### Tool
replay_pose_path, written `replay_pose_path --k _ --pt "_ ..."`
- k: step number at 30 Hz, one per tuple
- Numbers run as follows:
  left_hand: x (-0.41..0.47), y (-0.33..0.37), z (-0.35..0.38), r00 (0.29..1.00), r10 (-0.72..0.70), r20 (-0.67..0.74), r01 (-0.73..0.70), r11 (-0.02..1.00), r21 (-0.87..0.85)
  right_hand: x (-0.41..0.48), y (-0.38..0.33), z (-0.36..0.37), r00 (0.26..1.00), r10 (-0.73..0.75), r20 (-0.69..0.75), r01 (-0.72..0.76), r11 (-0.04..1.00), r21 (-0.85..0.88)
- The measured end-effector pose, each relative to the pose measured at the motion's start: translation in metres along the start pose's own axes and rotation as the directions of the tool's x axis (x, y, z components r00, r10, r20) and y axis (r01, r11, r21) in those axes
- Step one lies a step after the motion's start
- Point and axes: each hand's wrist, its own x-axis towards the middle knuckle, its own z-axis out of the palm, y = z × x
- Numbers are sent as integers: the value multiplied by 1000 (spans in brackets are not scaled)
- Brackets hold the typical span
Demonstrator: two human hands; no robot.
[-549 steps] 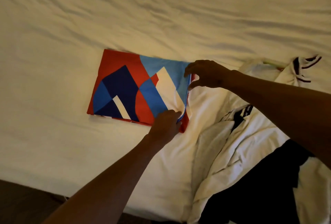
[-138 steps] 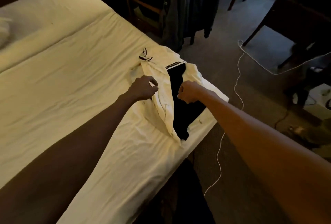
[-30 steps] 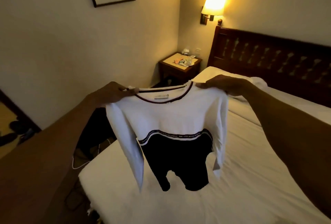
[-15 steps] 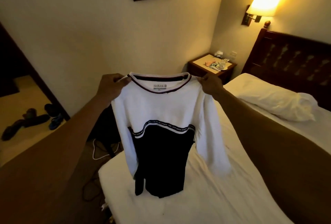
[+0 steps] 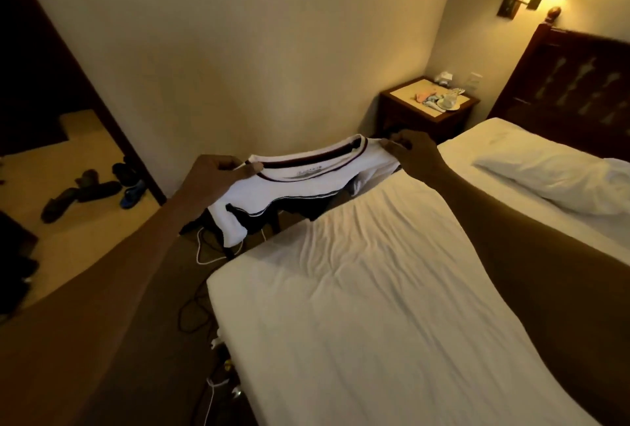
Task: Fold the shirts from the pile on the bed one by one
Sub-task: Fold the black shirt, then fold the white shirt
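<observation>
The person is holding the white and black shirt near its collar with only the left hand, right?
Not quite. Both hands hold it: the left hand and the right hand each pinch the shirt beside its collar, as the head view shows.

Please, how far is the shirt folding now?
Done: no folded shirt is in view, so I cannot tell. In hand: the left hand and right hand pinch the white and black shirt by its shoulders, at the far edge of the bed. Left: lay it flat and fold it.
</observation>
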Motion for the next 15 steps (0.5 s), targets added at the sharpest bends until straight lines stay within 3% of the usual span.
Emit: replay_pose_path --k 5,8,12,15 --pt "-70 -66 89 970 -170 173 164 985 52 -86 108 25 996 57 69 -53 997 -57" --pt "-117 -109 157 903 -281 326 230 955 187 -138 191 42 990 100 102 -90 991 -98" --pt "-182 -186 252 880 -255 401 214 966 146 -209 318 75 972 216 89 -201 967 -155" --pt "-223 -240 315 811 -313 494 258 950 179 -262 405 104 942 313 120 -284 936 -210"
